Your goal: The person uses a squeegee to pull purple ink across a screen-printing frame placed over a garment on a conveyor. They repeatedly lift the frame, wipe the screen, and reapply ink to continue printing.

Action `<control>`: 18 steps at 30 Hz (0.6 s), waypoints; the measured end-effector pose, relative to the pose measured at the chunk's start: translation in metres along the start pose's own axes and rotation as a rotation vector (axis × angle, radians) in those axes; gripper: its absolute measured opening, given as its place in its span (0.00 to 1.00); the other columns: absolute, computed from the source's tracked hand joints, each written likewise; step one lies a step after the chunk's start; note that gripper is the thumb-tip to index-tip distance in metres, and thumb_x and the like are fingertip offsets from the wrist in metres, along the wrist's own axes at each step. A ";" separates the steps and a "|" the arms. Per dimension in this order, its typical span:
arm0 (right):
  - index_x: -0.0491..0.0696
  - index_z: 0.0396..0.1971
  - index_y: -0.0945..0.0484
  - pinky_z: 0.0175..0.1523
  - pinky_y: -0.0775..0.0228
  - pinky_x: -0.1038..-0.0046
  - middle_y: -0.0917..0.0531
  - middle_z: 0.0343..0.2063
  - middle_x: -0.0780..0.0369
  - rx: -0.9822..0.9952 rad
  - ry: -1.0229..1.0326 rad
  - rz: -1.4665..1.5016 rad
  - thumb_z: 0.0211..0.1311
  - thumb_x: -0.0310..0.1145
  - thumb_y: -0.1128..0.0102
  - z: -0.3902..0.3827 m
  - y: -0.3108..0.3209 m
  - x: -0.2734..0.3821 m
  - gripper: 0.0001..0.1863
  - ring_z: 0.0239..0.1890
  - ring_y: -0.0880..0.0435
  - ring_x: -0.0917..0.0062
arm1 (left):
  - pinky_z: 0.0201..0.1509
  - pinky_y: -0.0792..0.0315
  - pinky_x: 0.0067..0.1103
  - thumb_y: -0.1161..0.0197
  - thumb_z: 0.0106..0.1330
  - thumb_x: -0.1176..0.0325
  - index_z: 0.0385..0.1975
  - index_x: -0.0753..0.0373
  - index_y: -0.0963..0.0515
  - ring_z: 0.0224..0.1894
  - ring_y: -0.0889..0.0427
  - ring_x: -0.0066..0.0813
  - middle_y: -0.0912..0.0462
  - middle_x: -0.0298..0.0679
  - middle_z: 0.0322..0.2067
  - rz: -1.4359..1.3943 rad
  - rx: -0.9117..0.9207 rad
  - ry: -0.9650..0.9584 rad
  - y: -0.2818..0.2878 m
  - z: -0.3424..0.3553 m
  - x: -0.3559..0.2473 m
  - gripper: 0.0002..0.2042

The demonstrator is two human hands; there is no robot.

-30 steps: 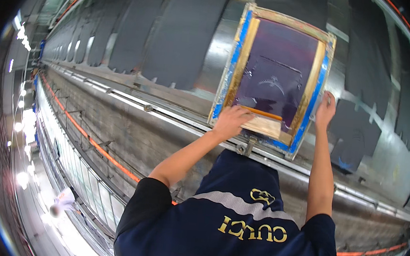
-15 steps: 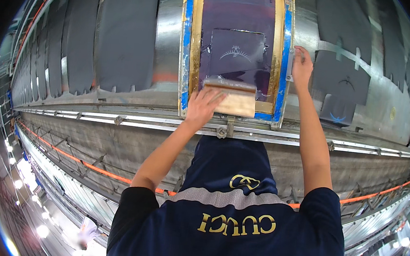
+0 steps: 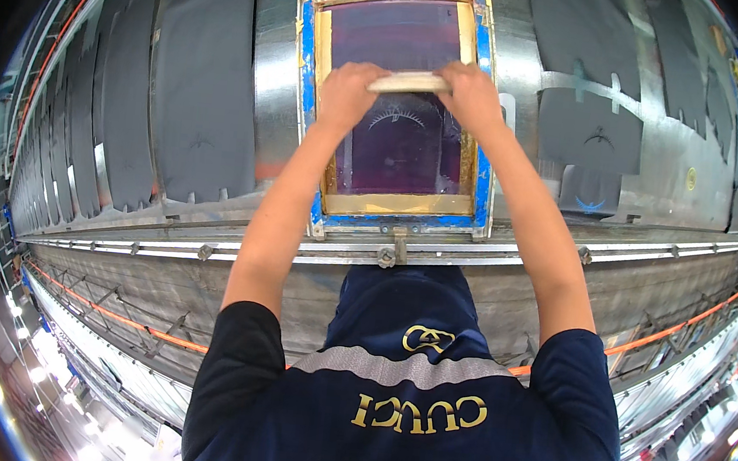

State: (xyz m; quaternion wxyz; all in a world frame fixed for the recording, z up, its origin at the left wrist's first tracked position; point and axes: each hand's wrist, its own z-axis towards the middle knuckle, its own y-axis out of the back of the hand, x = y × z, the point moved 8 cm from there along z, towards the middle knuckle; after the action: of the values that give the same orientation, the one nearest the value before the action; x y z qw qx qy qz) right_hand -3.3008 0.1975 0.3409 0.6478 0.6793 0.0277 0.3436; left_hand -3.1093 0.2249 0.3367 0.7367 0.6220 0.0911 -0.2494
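Note:
A wooden squeegee (image 3: 410, 82) lies crosswise over the upper part of a screen-printing frame (image 3: 485, 166). My left hand (image 3: 348, 97) grips its left end, and my right hand (image 3: 471, 97) has its fingers closed on the right end. Below the squeegee, the purple mesh (image 3: 392, 164) shows a pale arched design with fine rays. Blue tape runs along the frame's sides, with yellowish strips inside. The squeegee's blade edge is hidden beneath its handle and my hands.
Dark fabric pieces (image 3: 206, 85) lie in a row along the metal table to the left. More dark pieces (image 3: 590, 131), some bearing a small arched print, lie taped at the right. A metal rail (image 3: 507, 262) with clamps runs along the table's near edge.
The squeegee has gone from the frame's near end to its far part. My right hand has left the frame's right edge and taken hold of the squeegee; my left hand has moved away from me.

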 end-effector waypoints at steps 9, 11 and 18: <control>0.44 0.54 0.21 0.60 0.26 0.63 0.19 0.51 0.56 0.031 -0.020 0.187 0.47 0.19 0.34 -0.140 -0.034 0.051 0.28 0.52 0.21 0.59 | 0.51 0.27 0.31 0.35 0.45 0.82 0.46 0.51 0.15 0.51 0.19 0.33 0.14 0.29 0.49 0.011 0.057 0.052 -0.012 -0.146 -0.042 0.25; 0.44 0.53 0.20 0.59 0.25 0.62 0.19 0.51 0.54 0.002 -0.012 0.193 0.49 0.19 0.35 -0.132 -0.026 0.052 0.26 0.52 0.20 0.58 | 0.50 0.25 0.31 0.36 0.46 0.82 0.45 0.52 0.14 0.51 0.18 0.33 0.14 0.30 0.49 -0.021 0.039 0.034 -0.003 -0.138 -0.042 0.24; 0.42 0.44 0.17 0.53 0.22 0.60 0.17 0.41 0.54 -0.122 0.031 0.180 0.53 0.21 0.36 -0.005 0.004 0.010 0.16 0.44 0.16 0.55 | 0.47 0.20 0.32 0.31 0.54 0.73 0.39 0.54 0.13 0.41 0.14 0.39 0.12 0.36 0.37 -0.070 -0.123 -0.007 0.017 -0.014 0.005 0.12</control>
State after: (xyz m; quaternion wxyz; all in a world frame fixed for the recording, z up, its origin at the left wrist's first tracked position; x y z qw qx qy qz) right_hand -3.2968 0.2063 0.3485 0.6539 0.6330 -0.0441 0.4120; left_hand -3.0941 0.2384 0.3461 0.7646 0.5712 0.1255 -0.2708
